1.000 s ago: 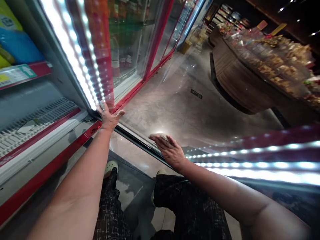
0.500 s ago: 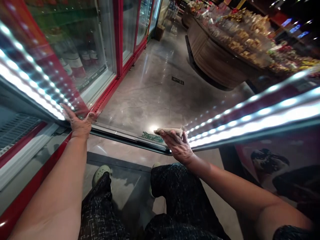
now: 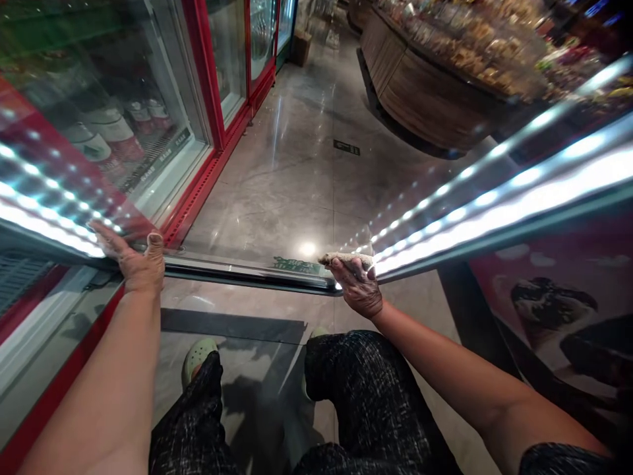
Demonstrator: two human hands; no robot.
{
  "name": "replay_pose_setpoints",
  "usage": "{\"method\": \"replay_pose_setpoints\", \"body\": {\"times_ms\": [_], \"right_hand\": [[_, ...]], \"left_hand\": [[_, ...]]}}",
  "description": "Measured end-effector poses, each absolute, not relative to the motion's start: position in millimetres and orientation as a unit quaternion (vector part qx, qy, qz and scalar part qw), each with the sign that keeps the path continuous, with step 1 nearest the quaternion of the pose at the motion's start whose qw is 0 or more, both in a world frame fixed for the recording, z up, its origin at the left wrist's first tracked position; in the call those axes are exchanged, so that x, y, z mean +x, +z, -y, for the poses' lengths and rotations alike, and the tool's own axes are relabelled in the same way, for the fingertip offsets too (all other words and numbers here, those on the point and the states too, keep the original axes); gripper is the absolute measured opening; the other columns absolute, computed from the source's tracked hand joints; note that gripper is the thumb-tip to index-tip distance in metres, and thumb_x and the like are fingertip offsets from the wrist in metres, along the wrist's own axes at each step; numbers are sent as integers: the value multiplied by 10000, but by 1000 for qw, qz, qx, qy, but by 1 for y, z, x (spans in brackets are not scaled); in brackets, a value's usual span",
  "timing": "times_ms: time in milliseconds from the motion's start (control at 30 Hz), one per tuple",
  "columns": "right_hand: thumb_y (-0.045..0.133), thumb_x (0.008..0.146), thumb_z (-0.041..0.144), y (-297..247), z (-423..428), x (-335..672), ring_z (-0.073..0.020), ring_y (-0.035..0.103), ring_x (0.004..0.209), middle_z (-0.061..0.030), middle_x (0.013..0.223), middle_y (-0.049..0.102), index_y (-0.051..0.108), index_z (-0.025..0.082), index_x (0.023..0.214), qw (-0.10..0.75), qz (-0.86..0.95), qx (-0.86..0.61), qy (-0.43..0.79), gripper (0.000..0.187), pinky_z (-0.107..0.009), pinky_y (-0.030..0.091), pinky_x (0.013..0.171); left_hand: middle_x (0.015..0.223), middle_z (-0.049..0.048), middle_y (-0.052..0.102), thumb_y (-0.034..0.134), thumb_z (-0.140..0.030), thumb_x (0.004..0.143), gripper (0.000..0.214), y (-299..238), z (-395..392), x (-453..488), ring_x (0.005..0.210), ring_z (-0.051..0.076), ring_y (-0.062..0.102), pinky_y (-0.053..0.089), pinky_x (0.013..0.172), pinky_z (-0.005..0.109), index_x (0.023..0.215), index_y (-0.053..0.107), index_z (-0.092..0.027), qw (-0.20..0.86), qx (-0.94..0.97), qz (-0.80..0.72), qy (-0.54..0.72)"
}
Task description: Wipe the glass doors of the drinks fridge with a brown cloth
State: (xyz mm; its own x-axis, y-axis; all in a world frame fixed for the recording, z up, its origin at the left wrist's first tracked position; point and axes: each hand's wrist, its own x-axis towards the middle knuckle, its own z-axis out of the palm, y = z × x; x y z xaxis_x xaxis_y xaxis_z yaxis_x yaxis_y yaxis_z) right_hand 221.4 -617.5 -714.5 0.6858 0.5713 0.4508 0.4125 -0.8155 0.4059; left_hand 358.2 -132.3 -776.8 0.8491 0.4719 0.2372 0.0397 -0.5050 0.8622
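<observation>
A glass cooler door with a dark frame stands open in front of me, lit strips along both sides. My left hand rests at its lower left corner, fingers stretched out and thumb apart. Near the lower right corner, my right hand presses a folded beige cloth against the glass. A green sticker sits on the pane just left of the cloth.
Red-framed coolers with bottles line the left. A wooden display stand heaped with packaged goods is at the upper right. My clog is on the tiled floor below. A printed panel stands at the right.
My view has shifted slightly, so the door's left side and my left hand appear lower and further left. The cloth in my right hand sits a little further right of the green sticker.
</observation>
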Motion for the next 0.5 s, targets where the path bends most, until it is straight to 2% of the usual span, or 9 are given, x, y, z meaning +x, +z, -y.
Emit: {"method": "replay_pose_setpoints", "body": {"times_ms": [100,267,400,500], "right_hand": [[479,906,23,-724,620,227,-192,-90,1611,64,1543,554,491,354,1529,135,-269,911,283,706,-587,-29,1310],[505,911,43,-735,634,228,-228,-115,1608,86,1558,534,507,411,1506,125,-250,925,256,699,-615,-12,1301],[538,916,84,-748,647,224,-260,8,1617,71,1520,582,575,428,1450,111,-219,944,221,636,-582,-99,1289],[563,914,104,-751,651,225,-222,-2,1618,89,1480,617,626,430,1400,109,-229,936,246,589,-513,-205,1266]], "left_hand": [[1688,316,-45,362,-1042,638,1519,-780,142,359,1599,346,-33,21,1288,524,1587,-43,72,444,845,-166,247],[1687,313,-80,78,-990,740,1421,-794,162,378,1598,338,-91,-73,1292,452,1540,-45,178,390,841,-203,314],[1668,347,-101,-3,-984,701,1457,-800,164,386,1596,333,-111,-77,1294,421,1506,-38,230,376,835,-241,322],[1657,367,-118,44,-996,687,1487,-798,156,378,1595,354,-115,-78,1296,433,1483,-61,256,373,851,-223,295]]}}
